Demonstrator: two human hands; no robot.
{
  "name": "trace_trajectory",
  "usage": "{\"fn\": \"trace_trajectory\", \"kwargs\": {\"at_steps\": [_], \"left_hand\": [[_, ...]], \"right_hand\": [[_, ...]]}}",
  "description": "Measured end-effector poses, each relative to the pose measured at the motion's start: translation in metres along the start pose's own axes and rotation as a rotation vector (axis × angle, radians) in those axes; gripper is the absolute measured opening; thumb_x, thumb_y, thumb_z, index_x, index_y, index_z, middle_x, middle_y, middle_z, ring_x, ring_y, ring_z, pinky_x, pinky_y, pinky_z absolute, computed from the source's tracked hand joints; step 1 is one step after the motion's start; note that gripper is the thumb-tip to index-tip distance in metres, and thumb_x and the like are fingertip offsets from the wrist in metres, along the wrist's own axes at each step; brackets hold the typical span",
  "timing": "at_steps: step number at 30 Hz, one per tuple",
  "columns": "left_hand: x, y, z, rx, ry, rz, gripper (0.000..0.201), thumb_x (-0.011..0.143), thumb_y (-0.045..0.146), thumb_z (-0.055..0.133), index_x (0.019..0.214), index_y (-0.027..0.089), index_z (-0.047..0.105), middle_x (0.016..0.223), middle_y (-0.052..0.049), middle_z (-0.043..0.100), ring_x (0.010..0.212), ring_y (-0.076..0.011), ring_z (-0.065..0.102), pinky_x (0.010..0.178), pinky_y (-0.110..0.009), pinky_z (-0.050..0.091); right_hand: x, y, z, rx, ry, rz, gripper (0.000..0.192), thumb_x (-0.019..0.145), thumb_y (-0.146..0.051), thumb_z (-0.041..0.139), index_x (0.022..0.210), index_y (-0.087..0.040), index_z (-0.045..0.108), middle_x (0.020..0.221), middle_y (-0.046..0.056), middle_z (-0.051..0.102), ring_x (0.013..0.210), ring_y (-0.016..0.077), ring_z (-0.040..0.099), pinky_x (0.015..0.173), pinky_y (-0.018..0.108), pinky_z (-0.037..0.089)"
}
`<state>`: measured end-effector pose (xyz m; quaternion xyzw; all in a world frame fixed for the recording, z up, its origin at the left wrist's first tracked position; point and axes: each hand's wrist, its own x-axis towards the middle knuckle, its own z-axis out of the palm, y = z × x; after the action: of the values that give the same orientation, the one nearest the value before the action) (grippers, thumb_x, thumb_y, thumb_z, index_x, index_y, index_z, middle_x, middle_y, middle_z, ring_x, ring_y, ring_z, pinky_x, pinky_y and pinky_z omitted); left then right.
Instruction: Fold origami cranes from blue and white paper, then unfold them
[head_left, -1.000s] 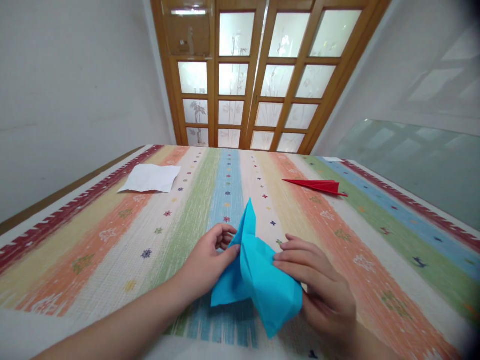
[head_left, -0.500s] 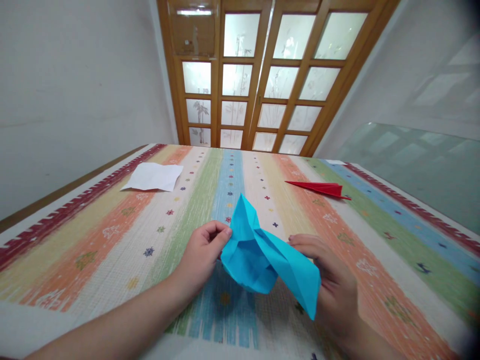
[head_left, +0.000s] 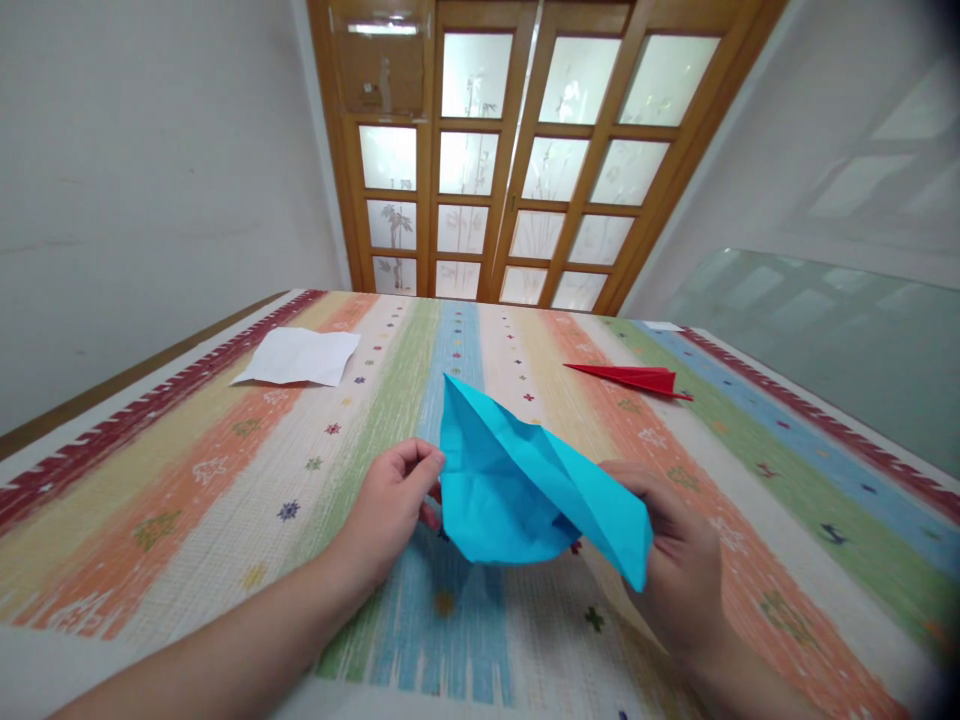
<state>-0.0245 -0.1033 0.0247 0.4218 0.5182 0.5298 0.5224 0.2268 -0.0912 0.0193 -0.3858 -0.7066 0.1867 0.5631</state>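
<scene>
A sheet of blue paper (head_left: pixel 510 480), creased and partly folded, is held up above the striped tablecloth between both hands. My left hand (head_left: pixel 401 495) pinches its left edge between thumb and fingers. On the other side, my right hand (head_left: pixel 679 550) grips the folded right part, with several fingers hidden behind the paper. A pointed flap runs from the upper left tip down to the lower right corner. The lower edge bows out in a loose curve.
White paper (head_left: pixel 300 357) lies at the far left of the striped tablecloth (head_left: pixel 360 430). A folded red paper plane (head_left: pixel 630 378) rests at the far right. Beyond the table stands a wooden door (head_left: pixel 427 200) with glass panes; a glass panel (head_left: pixel 817 330) leans on the right.
The blue paper has opened wider: the upright peak near its top has flattened into a long slanting fold. My hands have moved slightly apart.
</scene>
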Motion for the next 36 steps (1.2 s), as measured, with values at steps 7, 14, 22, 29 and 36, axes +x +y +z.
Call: {"fn": "trace_trajectory", "kwargs": {"at_steps": [7,14,22,29,36], "left_hand": [[0.002,0.001,0.000,-0.014,-0.004,0.001,0.032,0.080,0.047,0.068,0.078,0.017,0.055,0.067,0.001,0.053,0.060,-0.0137,0.057,0.043,-0.020,0.046],[0.006,-0.001,-0.003,0.061,-0.007,0.019,0.029,0.082,0.045,0.066,0.077,0.017,0.057,0.066,0.000,0.056,0.057,-0.0126,0.056,0.046,-0.020,0.046],[0.015,-0.008,-0.008,0.070,-0.063,-0.002,0.028,0.081,0.043,0.067,0.086,0.017,0.057,0.079,-0.003,0.060,0.069,-0.0159,0.059,0.052,-0.022,0.048],[0.013,-0.011,-0.018,0.528,0.192,0.570,0.031,0.081,0.025,0.071,0.107,0.020,0.055,0.102,-0.006,0.061,0.097,-0.0212,0.058,0.088,-0.036,0.047],[-0.016,0.003,-0.011,0.835,-0.229,1.008,0.033,0.092,0.032,0.059,0.122,0.020,0.060,0.104,-0.008,0.069,0.100,-0.0270,0.058,0.106,-0.055,0.031]], "right_hand": [[0.000,0.014,-0.003,-0.015,0.129,0.296,0.018,0.085,-0.037,0.068,0.075,-0.024,0.073,0.069,0.002,0.071,0.063,0.0217,0.064,0.057,0.032,0.053],[0.001,0.025,0.000,0.233,0.085,0.555,0.023,0.084,-0.041,0.070,0.073,-0.021,0.070,0.068,0.004,0.071,0.062,0.0228,0.066,0.057,0.034,0.055],[0.001,0.027,0.015,0.474,-0.060,0.814,0.036,0.082,-0.052,0.071,0.076,-0.018,0.061,0.070,0.005,0.069,0.060,0.0196,0.066,0.057,0.031,0.056],[-0.005,0.029,0.020,0.446,-0.095,0.818,0.039,0.083,-0.055,0.069,0.075,-0.019,0.058,0.060,0.000,0.059,0.050,0.0149,0.056,0.047,0.026,0.046],[-0.009,0.037,0.017,0.312,-0.131,0.754,0.040,0.086,-0.057,0.064,0.079,-0.018,0.063,0.070,0.003,0.063,0.063,0.0172,0.058,0.059,0.029,0.048]]}}
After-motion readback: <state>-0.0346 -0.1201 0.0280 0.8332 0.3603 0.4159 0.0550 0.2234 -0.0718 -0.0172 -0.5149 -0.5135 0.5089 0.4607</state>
